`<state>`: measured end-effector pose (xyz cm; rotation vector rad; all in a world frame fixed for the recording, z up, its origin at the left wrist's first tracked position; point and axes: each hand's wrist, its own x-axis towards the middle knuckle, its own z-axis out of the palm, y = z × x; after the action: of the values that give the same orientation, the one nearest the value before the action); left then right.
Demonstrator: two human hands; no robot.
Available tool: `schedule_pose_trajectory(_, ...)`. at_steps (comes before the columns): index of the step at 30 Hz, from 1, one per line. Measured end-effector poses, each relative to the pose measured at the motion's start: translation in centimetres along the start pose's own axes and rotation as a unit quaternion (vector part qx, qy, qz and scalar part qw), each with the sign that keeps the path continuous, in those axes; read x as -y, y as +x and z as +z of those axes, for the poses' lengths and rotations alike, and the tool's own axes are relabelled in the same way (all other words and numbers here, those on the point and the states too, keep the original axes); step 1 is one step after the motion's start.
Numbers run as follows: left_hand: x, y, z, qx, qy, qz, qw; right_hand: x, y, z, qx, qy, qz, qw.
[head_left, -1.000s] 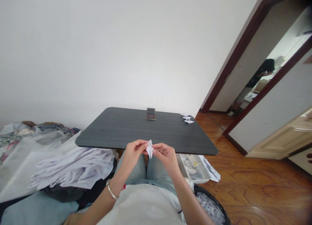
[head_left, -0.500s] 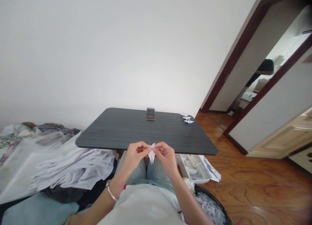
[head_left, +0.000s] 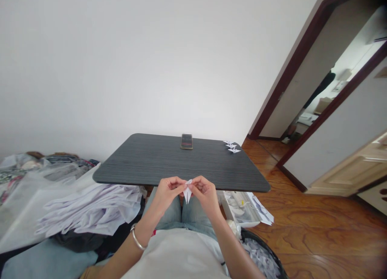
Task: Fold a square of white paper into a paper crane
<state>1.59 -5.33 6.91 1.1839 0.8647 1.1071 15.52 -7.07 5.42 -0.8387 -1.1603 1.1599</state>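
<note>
A small folded white paper (head_left: 187, 193), diamond-shaped with a split lower end, is held upright between my two hands just off the table's near edge. My left hand (head_left: 169, 191) pinches its left side between thumb and fingers. On the other side, my right hand (head_left: 206, 191) pinches it the same way, and the thumbs come close together near its upper part. The fingertips partly cover the paper's top. Several folded white paper cranes (head_left: 232, 147) stand in a short row at the far right of the dark table (head_left: 157, 160).
A phone-like dark object (head_left: 186, 141) stands at the table's back edge by the wall. White cloth or paper sheets (head_left: 90, 208) are piled at left. To the right are an open white box (head_left: 242, 214) and a black container of white paper pieces (head_left: 261, 257). A person (head_left: 320, 87) is beyond the doorway.
The folded paper has tilted slightly, its lower tip shifting a little left. Both hands keep nearly the same place and grip. Beyond the doorway, the person has shifted partly behind the frame.
</note>
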Motion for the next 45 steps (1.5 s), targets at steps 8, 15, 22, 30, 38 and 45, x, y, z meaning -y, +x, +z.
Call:
schedule_pose_trajectory(8,-0.7,-0.1,-0.3,0.02,0.051,-0.009,0.998,0.4,0.1,-0.2,0.007,-0.013,0.003,1.0)
schedule_pose_trajectory(15,-0.7,-0.2,-0.1,0.019,0.123,0.041,0.991,0.4,0.0,-0.2,-0.002,-0.042,-0.009,0.999)
schedule_pose_trajectory(22,-1.0,-0.8,0.8,-0.043,0.26,0.13,0.956,0.6,-0.2,0.0,-0.012,-0.032,-0.006,0.999)
schedule_pose_trajectory(30,-0.8,-0.7,0.7,-0.048,0.282,0.166,0.944,0.6,0.0,0.2,-0.012,0.016,0.012,1.0)
schedule_pose_trajectory(38,-1.5,-0.5,0.7,-0.037,0.239,0.177,0.954,0.8,0.1,0.2,-0.013,0.014,0.044,0.999)
schedule_pose_trajectory(45,-1.2,-0.8,1.1,-0.061,0.272,0.188,0.942,1.1,0.0,0.4,0.002,0.007,0.049,0.999)
